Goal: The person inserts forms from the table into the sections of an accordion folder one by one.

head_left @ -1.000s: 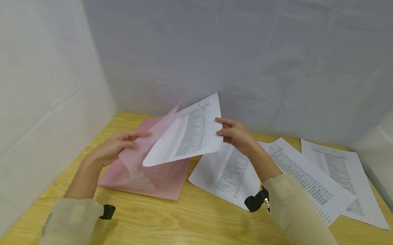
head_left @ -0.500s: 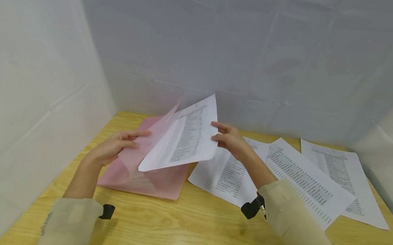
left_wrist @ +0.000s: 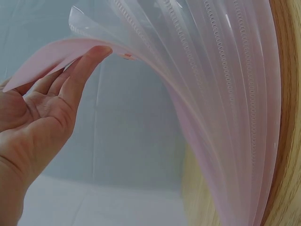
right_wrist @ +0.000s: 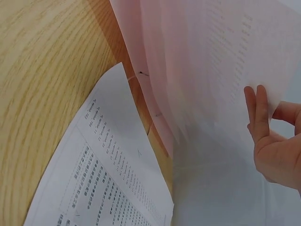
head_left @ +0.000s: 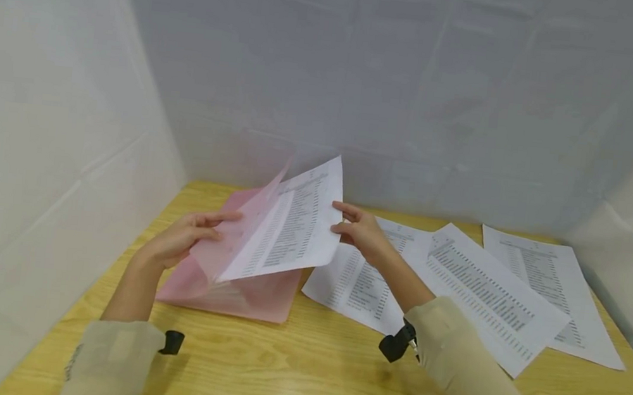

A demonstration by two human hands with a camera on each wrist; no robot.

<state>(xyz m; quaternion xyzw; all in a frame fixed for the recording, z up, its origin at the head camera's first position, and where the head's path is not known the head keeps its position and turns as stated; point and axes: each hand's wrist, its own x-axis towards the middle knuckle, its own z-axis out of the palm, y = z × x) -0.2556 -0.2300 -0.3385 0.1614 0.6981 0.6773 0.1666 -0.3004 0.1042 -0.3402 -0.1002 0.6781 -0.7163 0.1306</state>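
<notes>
A pink folder (head_left: 263, 300) of clear sleeves lies on the left of the table, its front part lifted. My left hand (head_left: 176, 241) pinches the raised cover; in the left wrist view the thumb rests on top of the bent pink edge, and the sleeves (left_wrist: 230, 94) fan out below. A printed white sheet (head_left: 293, 227) slants upward, its left part tucked behind the raised cover and sleeve. My right hand (head_left: 366, 234) pinches its right edge between thumb and fingers. From the right wrist, the back of this sheet (right_wrist: 221, 52) appears, with faint print showing through.
Three printed sheets lie on the wooden table (head_left: 300, 367) to the right: a near one (head_left: 362, 284), an overlapping middle one (head_left: 490, 290) and a far-right one (head_left: 549, 277). White sheeting (head_left: 395, 90) walls the back and both sides.
My right hand has moved left and slightly down with the sheet, whose lower left corner has shifted toward the folder's raised cover. My left hand has stayed in place.
</notes>
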